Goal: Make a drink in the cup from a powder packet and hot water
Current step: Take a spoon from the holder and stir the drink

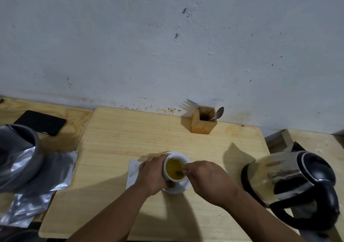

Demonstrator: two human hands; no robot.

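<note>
A white cup (179, 157) holding yellow-brown liquid stands on a white saucer (176, 189) in the middle of the wooden board (130, 130). My left hand (153, 174) wraps around the cup's left side. My right hand (206, 178) is at the cup's right rim, pinching a spoon (180, 172) whose bowl dips into the liquid. A white packet (132, 172) lies flat just left of the cup, partly under my left hand.
A steel and black electric kettle (290, 186) sits on its base at the right. A wooden holder (203, 120) with a fork and a spoon stands by the wall. Silver foil pouches (46, 174), a grey container (16, 148) and a black phone (40, 121) lie left.
</note>
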